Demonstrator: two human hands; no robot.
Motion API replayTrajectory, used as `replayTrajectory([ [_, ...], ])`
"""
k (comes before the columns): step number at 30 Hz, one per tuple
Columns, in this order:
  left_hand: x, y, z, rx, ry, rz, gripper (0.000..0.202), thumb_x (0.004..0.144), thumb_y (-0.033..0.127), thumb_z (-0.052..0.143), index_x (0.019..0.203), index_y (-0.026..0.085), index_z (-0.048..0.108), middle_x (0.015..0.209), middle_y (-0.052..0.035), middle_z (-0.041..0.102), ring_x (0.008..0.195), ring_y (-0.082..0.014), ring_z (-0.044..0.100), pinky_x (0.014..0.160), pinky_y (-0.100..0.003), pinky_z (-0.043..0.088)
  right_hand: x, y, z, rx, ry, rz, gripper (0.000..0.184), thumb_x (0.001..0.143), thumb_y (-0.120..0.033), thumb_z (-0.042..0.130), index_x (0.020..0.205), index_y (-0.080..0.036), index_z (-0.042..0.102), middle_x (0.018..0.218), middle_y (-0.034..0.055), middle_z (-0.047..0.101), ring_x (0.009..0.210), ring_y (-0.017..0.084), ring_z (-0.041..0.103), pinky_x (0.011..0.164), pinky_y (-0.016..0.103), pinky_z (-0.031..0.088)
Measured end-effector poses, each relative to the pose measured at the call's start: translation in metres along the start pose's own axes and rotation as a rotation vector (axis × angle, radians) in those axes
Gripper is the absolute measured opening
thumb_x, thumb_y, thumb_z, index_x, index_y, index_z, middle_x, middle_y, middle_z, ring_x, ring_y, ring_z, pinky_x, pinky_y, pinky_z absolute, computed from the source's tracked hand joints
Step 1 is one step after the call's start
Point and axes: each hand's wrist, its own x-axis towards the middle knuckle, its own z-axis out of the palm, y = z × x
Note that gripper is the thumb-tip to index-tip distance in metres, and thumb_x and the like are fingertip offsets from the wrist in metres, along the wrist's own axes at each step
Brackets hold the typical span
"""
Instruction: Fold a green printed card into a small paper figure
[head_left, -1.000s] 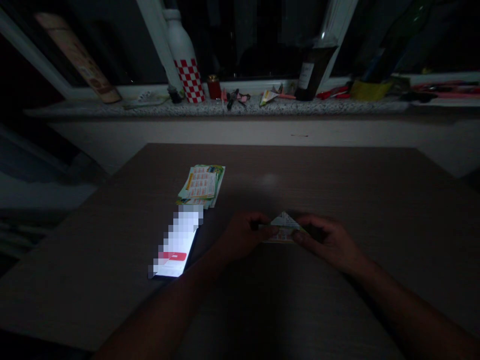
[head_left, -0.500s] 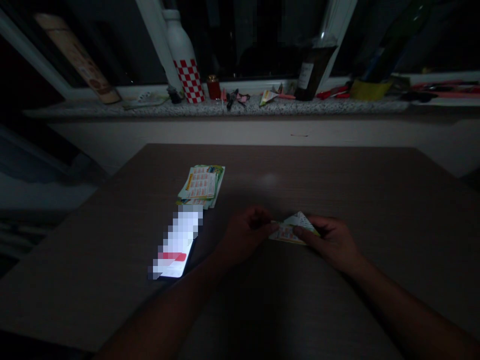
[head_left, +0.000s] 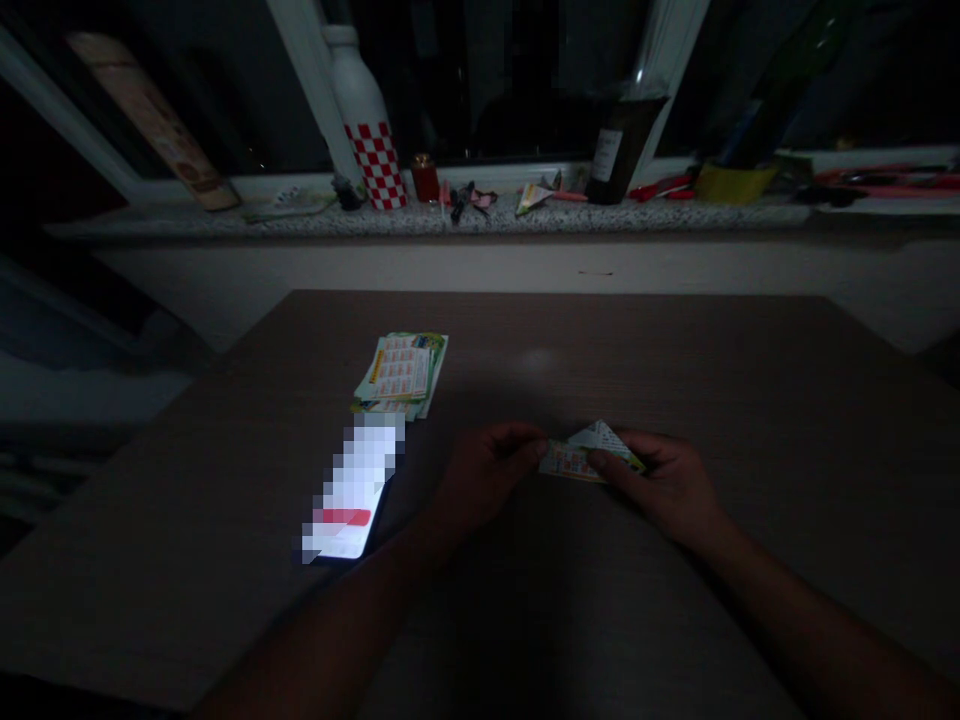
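A folded printed paper slip (head_left: 568, 459) is held just above or on the table (head_left: 247, 460); a white pointed flap stands up from its top edge. My left hand (head_left: 484, 475) is closed, thumb and forefinger pinching the slip's left end. My right hand (head_left: 671, 485) grips the right part, its thumb pressed on the front face and its fingers behind, partly hidden. Left of my hands lies a loose stack of similar printed papers (head_left: 401, 372), some set askew. Nearer to me, a lit phone (head_left: 352, 490) lies beside my left forearm.
On the granite windowsill (head_left: 480, 225) stand a white bottle with red checks (head_left: 375, 150), a small red jar (head_left: 424, 180), a dark cup (head_left: 619, 150), a tall tube (head_left: 150, 120) and a yellow-based holder (head_left: 735, 183). A small folded paper piece (head_left: 532, 198) lies there too. The room is dim.
My left thumb and fingertips have drawn slightly left to the slip's very end, now closed in a pinch. My right hand keeps its grip almost unmoved.
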Motion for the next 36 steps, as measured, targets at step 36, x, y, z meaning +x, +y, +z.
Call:
replayTrajectory([
  [36, -0.005, 0.001, 0.003, 0.12, -0.093, -0.049, 0.027, 0.079, 0.042, 0.06, 0.081, 0.017, 0.07, 0.07, -0.0004, 0.065, 0.064, -0.013, 0.055, 0.058, -0.023, 0.039, -0.002, 0.004, 0.004, 0.021, -0.058, 0.038, 0.027, 0.078, -0.041, 0.064, 0.084, -0.016, 0.072, 0.071, 0.0028, 0.07, 0.059, 0.015, 0.063, 0.054, 0.023, 0.05],
])
